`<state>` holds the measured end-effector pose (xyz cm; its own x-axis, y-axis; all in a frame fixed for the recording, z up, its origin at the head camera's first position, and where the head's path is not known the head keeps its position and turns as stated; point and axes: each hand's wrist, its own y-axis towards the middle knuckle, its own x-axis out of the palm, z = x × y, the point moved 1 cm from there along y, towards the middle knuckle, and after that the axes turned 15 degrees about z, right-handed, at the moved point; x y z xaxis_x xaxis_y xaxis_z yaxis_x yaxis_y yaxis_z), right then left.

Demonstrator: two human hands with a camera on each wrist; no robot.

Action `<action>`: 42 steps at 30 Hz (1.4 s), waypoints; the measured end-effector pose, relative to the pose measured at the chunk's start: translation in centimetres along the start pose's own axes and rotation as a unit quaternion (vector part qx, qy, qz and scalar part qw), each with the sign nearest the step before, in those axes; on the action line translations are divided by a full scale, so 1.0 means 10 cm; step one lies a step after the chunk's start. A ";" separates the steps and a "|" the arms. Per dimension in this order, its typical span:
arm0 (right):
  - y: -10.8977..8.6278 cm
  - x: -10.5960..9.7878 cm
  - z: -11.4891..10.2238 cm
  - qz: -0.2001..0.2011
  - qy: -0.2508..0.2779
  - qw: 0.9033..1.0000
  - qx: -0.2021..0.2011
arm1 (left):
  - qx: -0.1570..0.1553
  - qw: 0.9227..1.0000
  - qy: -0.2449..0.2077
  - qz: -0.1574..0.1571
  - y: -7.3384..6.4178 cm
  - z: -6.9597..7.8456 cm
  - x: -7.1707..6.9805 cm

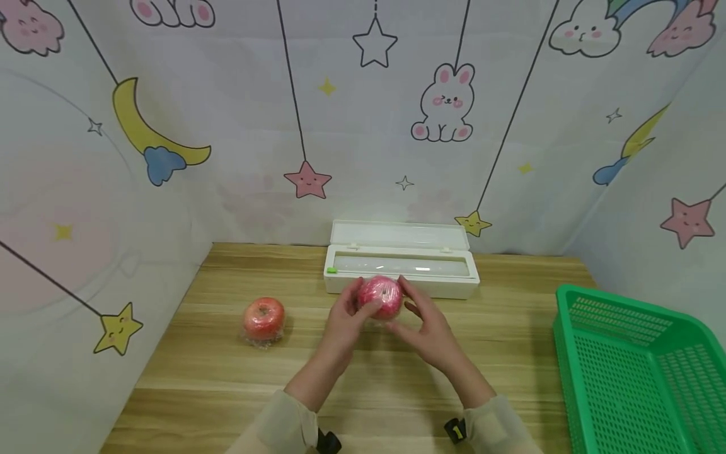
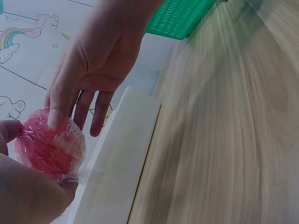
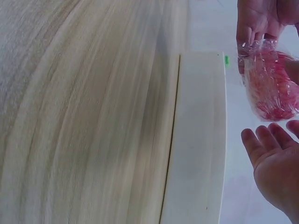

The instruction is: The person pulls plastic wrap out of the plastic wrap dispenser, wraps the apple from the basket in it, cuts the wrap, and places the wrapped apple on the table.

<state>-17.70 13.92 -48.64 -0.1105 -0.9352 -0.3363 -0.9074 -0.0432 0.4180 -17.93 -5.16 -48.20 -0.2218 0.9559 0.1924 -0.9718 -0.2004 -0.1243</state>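
Note:
A round red apple (image 1: 381, 296) in clear plastic film is held up off the table, with loose film bunched underneath. My left hand (image 1: 345, 318) grips it from the left, thumb across its near side. At its right side is my right hand (image 1: 428, 328), fingers spread and nearly straight, the index fingertip at the film. In the right wrist view the right palm (image 3: 280, 172) faces up beside the wrapped apple (image 3: 271, 86), other fingers apart from it. A second film-wrapped apple (image 1: 264, 319) sits on the table to the left.
Behind the hands stands a white film dispenser box (image 1: 454, 289), lid (image 1: 397, 234) raised, with a green slider (image 1: 331, 270) at its left end. A green plastic basket (image 1: 567, 353) is at the right. Printed cloth walls (image 1: 249, 126) surround the wooden table (image 1: 187, 391).

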 end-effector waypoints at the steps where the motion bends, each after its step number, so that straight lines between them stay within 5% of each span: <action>1: 0.00 0.01 -0.01 -0.001 -0.004 1.000 -0.001 | -0.002 1.000 -0.001 -0.003 -0.01 0.00 0.00; 21: -0.03 0.14 -0.04 0.041 -0.035 0.998 0.015 | -0.024 1.000 0.002 -0.004 -0.17 -0.03 -0.01; 28: -0.04 0.15 -0.03 0.032 -0.031 0.999 0.017 | -0.083 0.993 -0.074 -0.038 -0.17 -0.05 -0.06; 33: -0.04 0.17 -0.01 0.027 -0.015 0.999 0.013 | -0.090 0.989 -0.100 -0.055 -0.18 -0.06 -0.08; 42: -0.10 0.26 0.01 0.022 -0.014 0.999 0.031 | -0.147 0.972 -0.183 0.020 -0.22 -0.02 -0.01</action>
<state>-17.10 11.61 -50.06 -0.1613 -0.9258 -0.3419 -0.9245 0.0205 0.3806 -15.73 -4.82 -48.10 -0.3256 0.7976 0.5078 -0.9085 -0.1151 -0.4018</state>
